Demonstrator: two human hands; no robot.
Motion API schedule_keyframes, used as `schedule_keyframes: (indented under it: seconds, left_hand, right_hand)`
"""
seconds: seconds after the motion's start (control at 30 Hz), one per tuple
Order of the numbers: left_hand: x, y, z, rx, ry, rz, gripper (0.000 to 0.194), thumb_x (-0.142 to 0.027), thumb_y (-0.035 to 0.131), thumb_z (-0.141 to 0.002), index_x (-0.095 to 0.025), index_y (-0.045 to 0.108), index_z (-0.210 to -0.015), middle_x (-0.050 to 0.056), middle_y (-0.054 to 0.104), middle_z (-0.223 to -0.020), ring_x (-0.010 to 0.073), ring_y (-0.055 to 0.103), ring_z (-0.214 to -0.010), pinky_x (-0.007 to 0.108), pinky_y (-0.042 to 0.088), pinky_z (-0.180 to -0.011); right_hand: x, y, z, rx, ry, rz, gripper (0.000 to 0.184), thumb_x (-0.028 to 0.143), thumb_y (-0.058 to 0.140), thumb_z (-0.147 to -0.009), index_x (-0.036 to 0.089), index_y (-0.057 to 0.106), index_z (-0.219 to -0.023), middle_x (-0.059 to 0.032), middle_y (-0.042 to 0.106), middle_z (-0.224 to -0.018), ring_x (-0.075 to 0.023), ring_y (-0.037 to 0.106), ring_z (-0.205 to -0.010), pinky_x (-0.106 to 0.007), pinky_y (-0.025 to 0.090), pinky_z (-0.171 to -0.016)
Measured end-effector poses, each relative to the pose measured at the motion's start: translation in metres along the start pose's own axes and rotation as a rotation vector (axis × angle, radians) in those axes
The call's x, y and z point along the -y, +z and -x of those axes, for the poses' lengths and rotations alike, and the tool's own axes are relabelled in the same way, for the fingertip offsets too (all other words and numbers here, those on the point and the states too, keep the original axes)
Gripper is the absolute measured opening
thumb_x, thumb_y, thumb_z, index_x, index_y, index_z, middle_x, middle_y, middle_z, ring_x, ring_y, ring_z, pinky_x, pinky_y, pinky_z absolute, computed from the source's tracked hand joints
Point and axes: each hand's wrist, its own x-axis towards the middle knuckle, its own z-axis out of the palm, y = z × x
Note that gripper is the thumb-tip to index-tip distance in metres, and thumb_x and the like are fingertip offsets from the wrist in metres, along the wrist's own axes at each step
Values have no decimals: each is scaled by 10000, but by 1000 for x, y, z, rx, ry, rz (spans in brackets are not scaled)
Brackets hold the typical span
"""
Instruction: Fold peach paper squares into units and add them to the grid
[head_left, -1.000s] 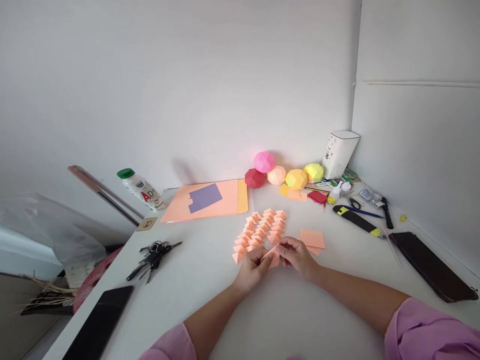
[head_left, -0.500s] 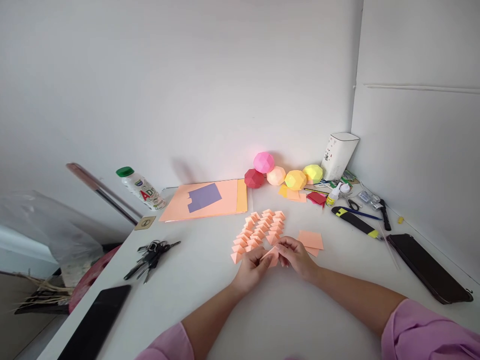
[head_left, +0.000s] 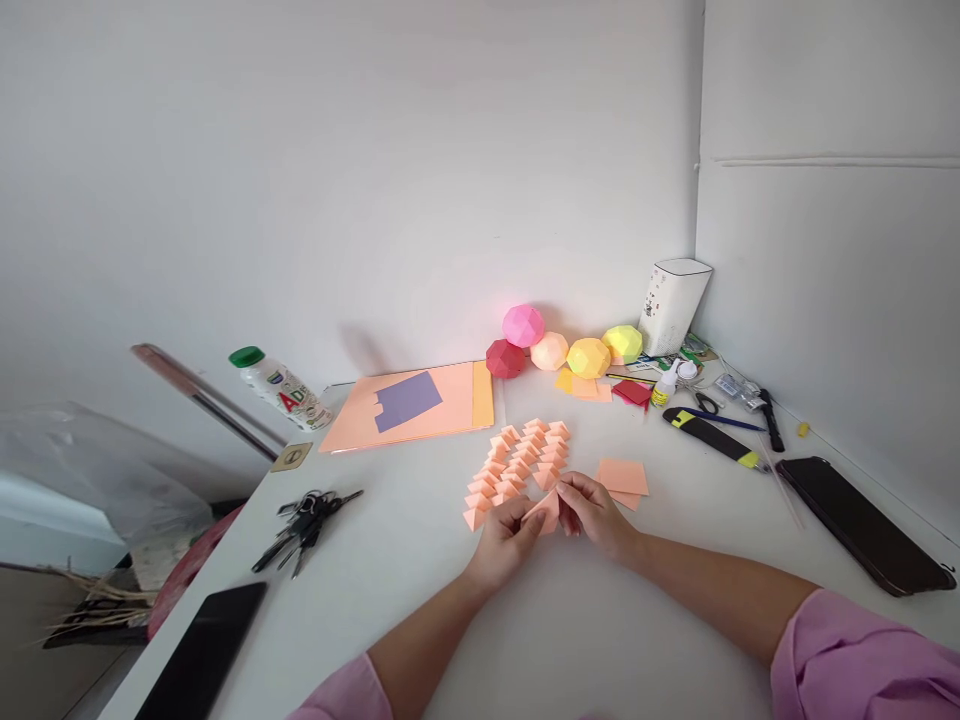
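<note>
My left hand (head_left: 504,540) and my right hand (head_left: 596,515) meet over the white table (head_left: 420,590), both pinching one small peach paper piece (head_left: 547,510) between their fingertips. Just beyond them lie several folded peach paper units (head_left: 521,462) in rows. A short stack of flat peach squares (head_left: 624,478) rests beside my right hand. Both sleeves are pink.
Paper balls (head_left: 555,345) in pink, red, peach and yellow sit by the wall. A peach sheet stack with a purple piece (head_left: 412,402), a bottle (head_left: 281,385), keys (head_left: 304,520), a white box (head_left: 671,305), glue, a cutter (head_left: 712,438) and dark phones (head_left: 862,522) ring the table.
The hands keep pinching the paper piece with only small finger shifts. The camera view drifted slightly.
</note>
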Motion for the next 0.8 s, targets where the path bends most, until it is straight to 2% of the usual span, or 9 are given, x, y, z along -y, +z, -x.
schedule_keyframes:
  seconds: [0.2,0.33,0.53,0.8]
  left_hand:
    - [0,0,0,13,-22,21,416,-497,525,-802,-160,491,-561,-39,344,-545,83,310,-498,221,260,-449]
    - [-1,0,1,12,-43,45,396,-465,545,-804,-160,481,-559,-46,349,-532,79,321,-491,219,272,-450]
    - [-1,0,2,-36,-72,110,313,-459,574,-792,-150,612,-770,-28,487,-597,82,405,-501,217,338,-468]
    - [-3,1,0,-14,-111,193,316,-449,587,-787,-140,613,-723,-23,500,-568,84,417,-494,210,338,-460]
  right_hand:
    - [-5,-2,-1,52,1,-37,335,460,432,-880,191,455,-681,47,486,-485,-99,444,-444,-228,323,-459]
    - [-2,-1,1,78,-19,35,283,446,523,-847,182,509,-745,53,466,-533,-94,446,-485,-230,356,-497]
    - [-1,0,3,19,-8,48,271,441,512,-855,185,498,-764,66,433,-503,-87,427,-462,-219,341,-470]
    - [-2,1,4,49,-32,126,258,438,558,-822,180,558,-843,51,478,-559,-103,503,-483,-226,386,-471]
